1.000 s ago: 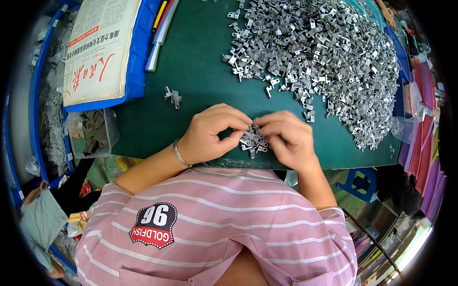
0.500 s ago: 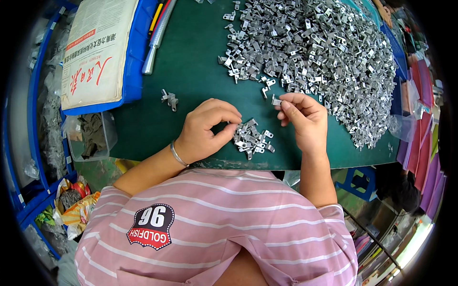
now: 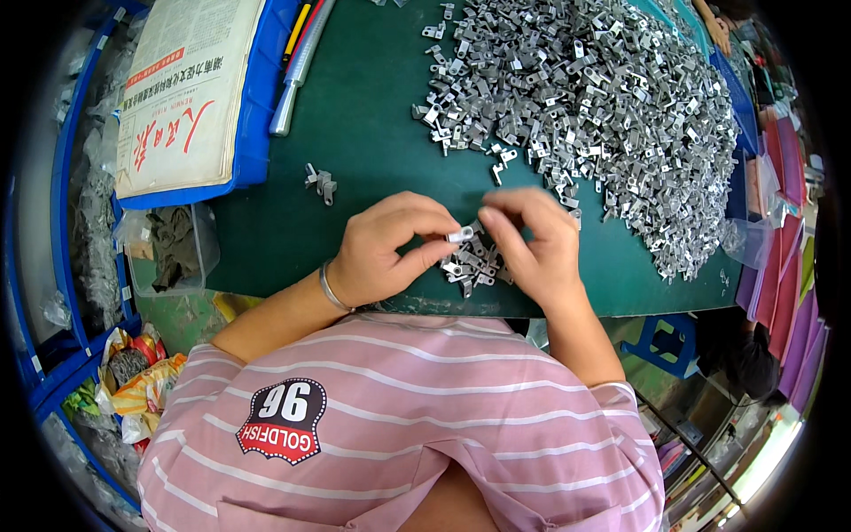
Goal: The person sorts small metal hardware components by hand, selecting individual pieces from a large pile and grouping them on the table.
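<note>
My left hand (image 3: pixel 390 244) pinches a small silver metal bracket (image 3: pixel 460 235) with a hole in it, between thumb and fingertips. Just right of it is my right hand (image 3: pixel 536 244), its thumb and fingers bent toward the bracket. Motion blurs those fingertips, so whether they hold anything does not show. Below and between both hands lies a small pile of like brackets (image 3: pixel 474 268), partly covered by the fingers. A much larger heap of brackets (image 3: pixel 585 97) spreads over the far right of the green table (image 3: pixel 372 106). A few loose brackets (image 3: pixel 322 184) lie to the left.
A blue tray (image 3: pixel 252 133) with folded newspapers (image 3: pixel 182 115) sits at the left, near pens and a silver-ended tool (image 3: pixel 285 108). Below it is a clear plastic box (image 3: pixel 191 253) with dark cloth. A blue stool (image 3: pixel 665 341) stands under the right side. Another person's hand (image 3: pixel 720 34) shows far right.
My right hand has moved left and nearer, toward my left hand. A bracket was in my right fingers before; now one shows in my left fingertips.
</note>
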Tool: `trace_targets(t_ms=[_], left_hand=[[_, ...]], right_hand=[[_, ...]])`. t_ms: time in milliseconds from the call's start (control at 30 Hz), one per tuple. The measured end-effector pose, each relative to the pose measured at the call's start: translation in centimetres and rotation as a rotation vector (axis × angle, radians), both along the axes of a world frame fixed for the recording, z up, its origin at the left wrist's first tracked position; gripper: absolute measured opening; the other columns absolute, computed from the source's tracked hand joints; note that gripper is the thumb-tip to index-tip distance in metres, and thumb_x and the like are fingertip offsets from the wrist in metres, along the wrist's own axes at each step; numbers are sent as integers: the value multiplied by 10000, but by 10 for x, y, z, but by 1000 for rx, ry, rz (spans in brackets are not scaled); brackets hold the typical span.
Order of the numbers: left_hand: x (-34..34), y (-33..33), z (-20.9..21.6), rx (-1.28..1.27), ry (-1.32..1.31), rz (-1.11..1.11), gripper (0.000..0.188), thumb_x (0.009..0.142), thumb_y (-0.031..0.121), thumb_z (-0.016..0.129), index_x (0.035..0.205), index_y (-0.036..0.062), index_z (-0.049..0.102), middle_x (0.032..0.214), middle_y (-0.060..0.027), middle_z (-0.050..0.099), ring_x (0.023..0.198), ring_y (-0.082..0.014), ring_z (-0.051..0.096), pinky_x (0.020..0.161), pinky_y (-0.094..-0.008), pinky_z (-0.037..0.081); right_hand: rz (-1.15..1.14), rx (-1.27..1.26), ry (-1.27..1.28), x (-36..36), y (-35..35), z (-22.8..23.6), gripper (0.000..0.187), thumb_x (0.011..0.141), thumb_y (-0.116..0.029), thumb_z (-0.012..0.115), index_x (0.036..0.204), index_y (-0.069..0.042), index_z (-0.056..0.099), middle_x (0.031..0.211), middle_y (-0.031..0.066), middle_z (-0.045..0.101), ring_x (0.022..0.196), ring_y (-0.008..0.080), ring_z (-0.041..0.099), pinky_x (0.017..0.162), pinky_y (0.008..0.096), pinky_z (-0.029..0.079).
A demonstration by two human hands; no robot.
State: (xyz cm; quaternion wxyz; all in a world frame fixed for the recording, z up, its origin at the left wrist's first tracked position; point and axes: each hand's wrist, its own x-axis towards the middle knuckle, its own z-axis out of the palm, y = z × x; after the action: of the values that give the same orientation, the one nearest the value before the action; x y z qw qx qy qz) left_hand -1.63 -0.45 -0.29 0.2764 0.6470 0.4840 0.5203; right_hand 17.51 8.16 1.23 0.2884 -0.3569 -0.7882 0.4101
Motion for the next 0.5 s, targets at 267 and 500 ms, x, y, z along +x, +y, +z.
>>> trace_targets(t_ms=[267,500], left_hand=[[2,3,-5,-2,68,-76,186,727,15,740,895,43,665,933,-73,632,812,-229,596,734,-330,478],[6,2,5,-159,-40,-27,178,729,43,753,880,48,659,947,-72,610,810,-222,579,698,-322,480]], right_hand=[[-184,-337,80,1,18,-13,132,827,25,668,959,26,658,811,76,666,707,141,653,610,268,539],[-106,-806,409,9,12,-3,109,842,47,658,949,46,640,794,80,667,675,125,646,615,234,542]])
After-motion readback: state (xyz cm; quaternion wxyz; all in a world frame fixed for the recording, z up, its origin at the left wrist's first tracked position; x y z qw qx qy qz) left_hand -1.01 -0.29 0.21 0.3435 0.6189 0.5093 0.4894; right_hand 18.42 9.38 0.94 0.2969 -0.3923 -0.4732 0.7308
